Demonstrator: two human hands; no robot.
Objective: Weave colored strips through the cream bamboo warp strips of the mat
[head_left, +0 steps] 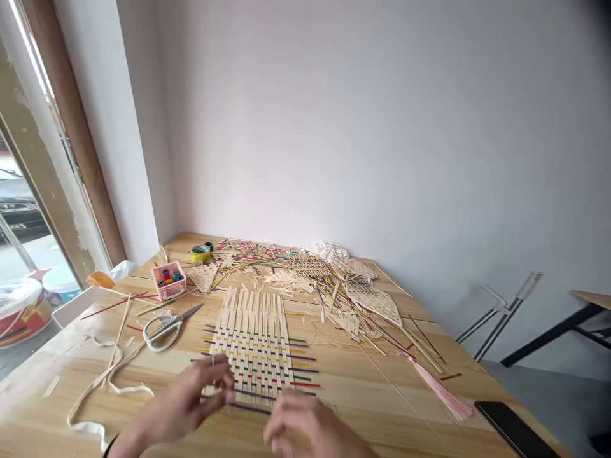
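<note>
A woven mat (252,356) of pale flat strips lies in front of me, crossed by thin green, yellow, purple and red strips whose ends stick out at both sides. Just below its near edge, a thin purple strip (251,408) spans the gap between my hands. My left hand (200,394) has its fingers curled and its thumb at the strip's left end. At the other end is my right hand (308,423), slightly blurred, with fingers bent around the strip; its fingertips are partly hidden.
White-handled scissors (165,331) and a pale ribbon (79,407) lie to the left. Behind them stands a pink basket (170,289) of thread spools, near green tape (200,254). Loose strips and woven pieces (375,302) cover the back right. A pink tassel (442,391) and phone (518,429) lie right.
</note>
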